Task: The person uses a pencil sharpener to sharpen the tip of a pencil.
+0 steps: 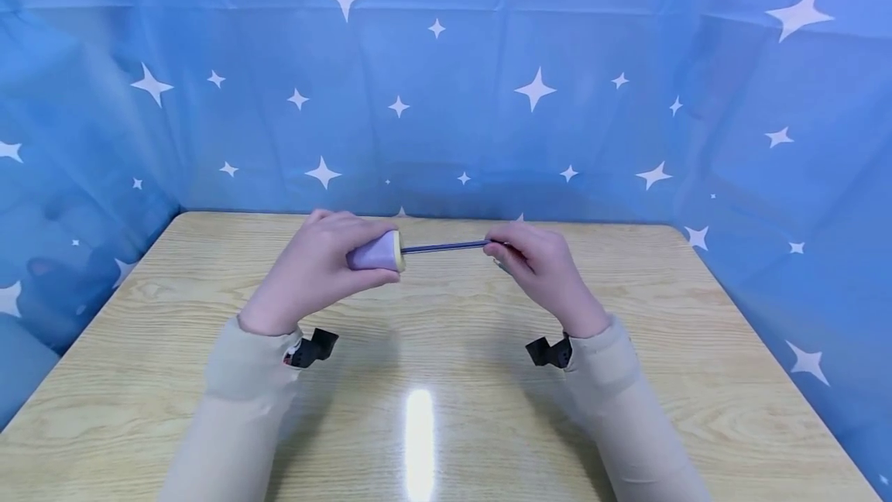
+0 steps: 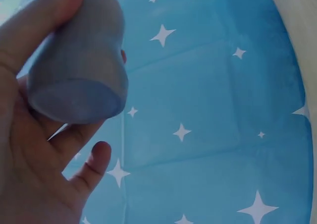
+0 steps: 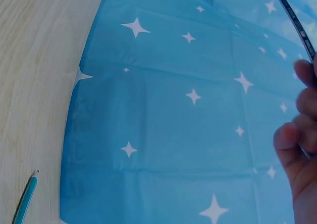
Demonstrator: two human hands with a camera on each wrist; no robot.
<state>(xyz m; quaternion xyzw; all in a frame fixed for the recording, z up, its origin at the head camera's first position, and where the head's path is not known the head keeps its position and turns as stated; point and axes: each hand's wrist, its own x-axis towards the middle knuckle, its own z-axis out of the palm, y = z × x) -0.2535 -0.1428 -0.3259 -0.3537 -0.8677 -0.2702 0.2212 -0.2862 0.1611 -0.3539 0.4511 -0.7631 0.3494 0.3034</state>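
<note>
My left hand (image 1: 313, 266) grips a small purple pencil sharpener (image 1: 375, 252) with a cream end, thumb and fingers curled round its sides. Seen from the left wrist, the sharpener (image 2: 84, 55) has a rounded, waisted body and a flat base. A thin dark pencil (image 1: 446, 247) runs level from the cream end across to my right hand (image 1: 547, 266). Thumb and fingertips there pinch its far end. White print shows along the pencil (image 3: 296, 25) in the right wrist view. Whether its tip sits inside the sharpener is hidden. Both hands are held above the table.
On the pale wooden table (image 1: 446, 331), a teal pencil (image 3: 24, 201) lies at the lower left of the right wrist view. A blue curtain (image 1: 446, 99) with white stars stands behind the table and along its sides.
</note>
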